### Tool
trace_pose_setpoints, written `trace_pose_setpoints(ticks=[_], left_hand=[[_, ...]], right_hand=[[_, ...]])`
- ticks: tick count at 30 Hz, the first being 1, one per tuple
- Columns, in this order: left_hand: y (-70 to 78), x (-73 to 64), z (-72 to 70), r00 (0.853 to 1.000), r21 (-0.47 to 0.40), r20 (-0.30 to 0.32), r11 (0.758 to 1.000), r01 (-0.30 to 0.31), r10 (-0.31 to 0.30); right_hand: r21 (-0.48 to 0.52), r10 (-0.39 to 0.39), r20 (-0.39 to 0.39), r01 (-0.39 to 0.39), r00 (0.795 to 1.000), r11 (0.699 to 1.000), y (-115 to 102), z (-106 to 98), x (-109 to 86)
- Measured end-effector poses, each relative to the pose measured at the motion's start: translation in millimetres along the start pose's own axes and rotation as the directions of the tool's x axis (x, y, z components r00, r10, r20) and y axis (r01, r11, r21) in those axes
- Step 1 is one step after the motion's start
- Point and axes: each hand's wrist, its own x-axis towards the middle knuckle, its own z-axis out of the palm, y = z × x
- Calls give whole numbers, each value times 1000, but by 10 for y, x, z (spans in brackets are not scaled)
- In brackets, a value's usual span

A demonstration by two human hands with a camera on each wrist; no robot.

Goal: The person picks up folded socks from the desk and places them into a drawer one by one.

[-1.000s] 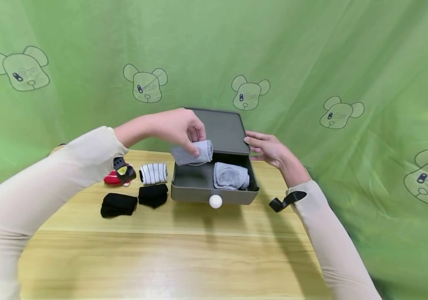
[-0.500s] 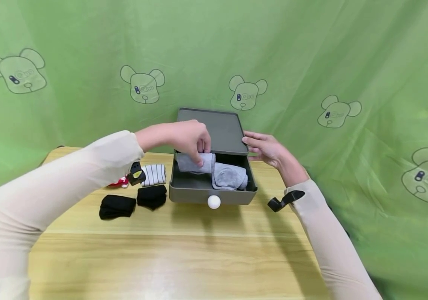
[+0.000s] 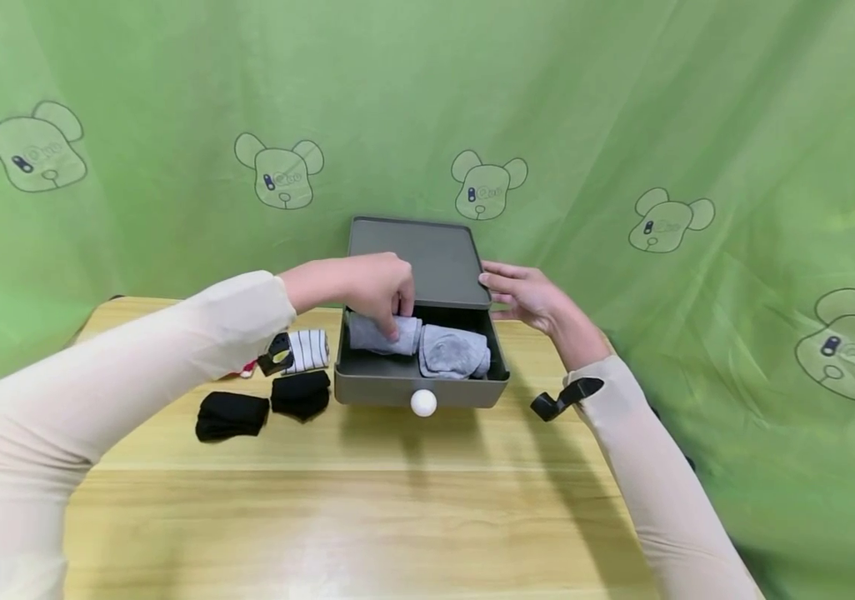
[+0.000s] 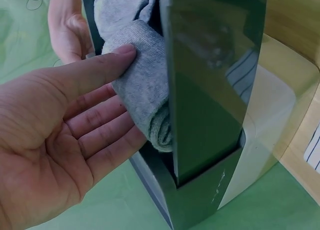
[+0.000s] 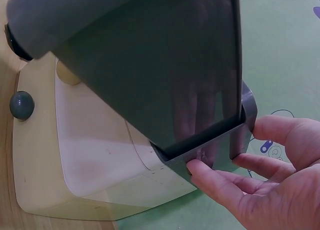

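A grey drawer with a white knob stands pulled out of a small cabinet with a dark grey top. My left hand holds a rolled grey sock inside the drawer's left half; in the left wrist view the thumb lies on the roll and the fingers are behind it. Beside it, a second folded grey sock fills the right half. My right hand rests against the cabinet's right side, fingertips touching its edge, seen closer in the right wrist view.
Left of the drawer lie two black folded socks and a white striped one. A red item is mostly hidden by the left sleeve. Paler drawers sit below the grey one. A green curtain hangs behind.
My left hand has lowered the rolled grey sock from above the drawer down into its left half, beside the other. The right hand stays at the cabinet's side.
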Motion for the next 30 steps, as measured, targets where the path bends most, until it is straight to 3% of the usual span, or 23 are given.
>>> trace_pose_setpoints(ticks=[7,20,30], left_hand=[[9,27,65,1000,19,6,1000,-8,8],[-3,33,173,999,37,-20,998,47,-46],[0,10,172,998,48,-38,998,48,-47]], right_hand=[[-1,-2,-9,2,1000,1000,14,-5,3],[2,0,-14,0,1000,1000,33,-11,10],[-2,-6,-11,6,1000,1000,27,-13,14]])
